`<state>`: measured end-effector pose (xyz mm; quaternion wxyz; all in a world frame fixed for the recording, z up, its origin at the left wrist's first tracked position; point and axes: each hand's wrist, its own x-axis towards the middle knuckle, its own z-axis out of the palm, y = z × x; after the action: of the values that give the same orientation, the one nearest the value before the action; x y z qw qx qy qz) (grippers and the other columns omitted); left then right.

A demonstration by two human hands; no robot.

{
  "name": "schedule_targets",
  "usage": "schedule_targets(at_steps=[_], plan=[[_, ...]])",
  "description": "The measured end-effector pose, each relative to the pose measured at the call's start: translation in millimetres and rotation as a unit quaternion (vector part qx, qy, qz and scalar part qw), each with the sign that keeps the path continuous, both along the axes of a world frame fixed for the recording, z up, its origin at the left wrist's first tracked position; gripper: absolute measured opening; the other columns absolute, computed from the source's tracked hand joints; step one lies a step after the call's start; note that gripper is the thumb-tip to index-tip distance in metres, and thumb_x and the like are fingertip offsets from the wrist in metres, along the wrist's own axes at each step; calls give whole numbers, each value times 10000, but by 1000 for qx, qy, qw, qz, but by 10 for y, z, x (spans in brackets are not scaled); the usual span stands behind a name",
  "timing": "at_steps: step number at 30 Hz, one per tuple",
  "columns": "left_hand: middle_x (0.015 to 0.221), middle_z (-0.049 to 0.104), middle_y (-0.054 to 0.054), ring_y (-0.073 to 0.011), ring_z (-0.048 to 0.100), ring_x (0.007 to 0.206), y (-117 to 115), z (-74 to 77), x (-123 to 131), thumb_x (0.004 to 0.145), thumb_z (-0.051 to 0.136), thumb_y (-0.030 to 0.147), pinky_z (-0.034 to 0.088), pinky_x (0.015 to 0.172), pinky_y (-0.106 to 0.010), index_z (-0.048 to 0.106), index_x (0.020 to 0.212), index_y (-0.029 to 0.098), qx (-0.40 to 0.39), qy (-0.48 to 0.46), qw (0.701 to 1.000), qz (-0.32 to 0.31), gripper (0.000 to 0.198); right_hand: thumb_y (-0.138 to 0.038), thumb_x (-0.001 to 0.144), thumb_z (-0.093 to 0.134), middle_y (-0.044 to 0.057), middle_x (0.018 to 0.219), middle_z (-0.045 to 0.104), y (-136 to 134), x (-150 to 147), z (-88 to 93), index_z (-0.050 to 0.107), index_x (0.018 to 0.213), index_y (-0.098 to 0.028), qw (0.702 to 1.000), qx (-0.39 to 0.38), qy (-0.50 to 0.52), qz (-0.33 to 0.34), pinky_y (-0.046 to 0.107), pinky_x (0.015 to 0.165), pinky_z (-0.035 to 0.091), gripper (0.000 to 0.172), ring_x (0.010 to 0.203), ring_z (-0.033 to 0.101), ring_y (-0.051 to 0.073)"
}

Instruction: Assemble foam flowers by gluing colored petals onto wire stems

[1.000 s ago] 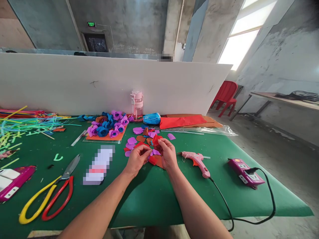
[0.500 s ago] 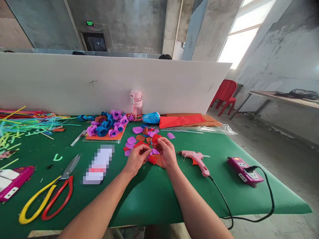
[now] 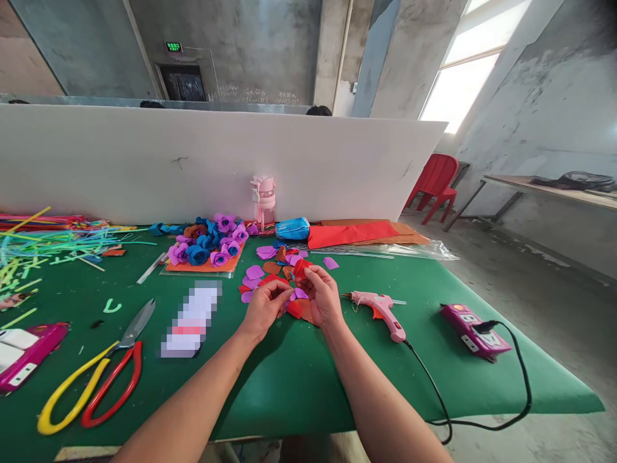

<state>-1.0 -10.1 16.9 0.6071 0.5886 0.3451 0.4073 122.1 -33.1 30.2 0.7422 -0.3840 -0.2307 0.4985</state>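
My right hand [image 3: 324, 292] pinches a red paper petal [image 3: 301, 267], curled at its edge, between thumb and fingers. Close beside it, my left hand [image 3: 265, 307] is closed in a pinch; what lies between its fingertips is too small to make out. Under and around both hands lie loose cut petals in purple, brown and red, among them a purple petal [image 3: 254, 272] and a red petal [image 3: 294, 309]. A pink glue gun [image 3: 380, 307] rests on its side to the right of my right hand, its nozzle pointing left.
Finished paper flowers [image 3: 205, 244] sit in a heap at the back. Scissors [image 3: 123, 354] with yellow and red handles lie open at left, near a purple power strip [image 3: 31, 354]. Another power strip [image 3: 475, 331] feeds a black cord. A pink bottle [image 3: 263, 199] stands by the white partition [image 3: 308, 161].
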Motion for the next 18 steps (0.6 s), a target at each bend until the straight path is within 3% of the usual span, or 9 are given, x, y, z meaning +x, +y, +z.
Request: schedule_targets(at_steps=[11, 18], plan=[[500, 471, 53, -55, 379, 413, -5, 11, -6, 699, 685, 406, 272, 396, -192, 591, 712, 150, -14, -8, 1000, -1, 273, -334, 595, 745, -40, 580, 626, 25, -3, -48, 602, 668, -186, 999, 10, 32, 7, 218, 590, 456, 218, 558, 587, 104], [478, 448, 61, -58, 376, 408, 21, -13, -22, 716, 674, 401, 280, 397, -194, 600, 733, 151, -18, -22, 1000, -5, 262, -301, 610, 741, -24, 661, 655, 23, -19, -58, 634, 735, -184, 998, 17, 19, 53, 210, 597, 458, 202, 590, 594, 99]])
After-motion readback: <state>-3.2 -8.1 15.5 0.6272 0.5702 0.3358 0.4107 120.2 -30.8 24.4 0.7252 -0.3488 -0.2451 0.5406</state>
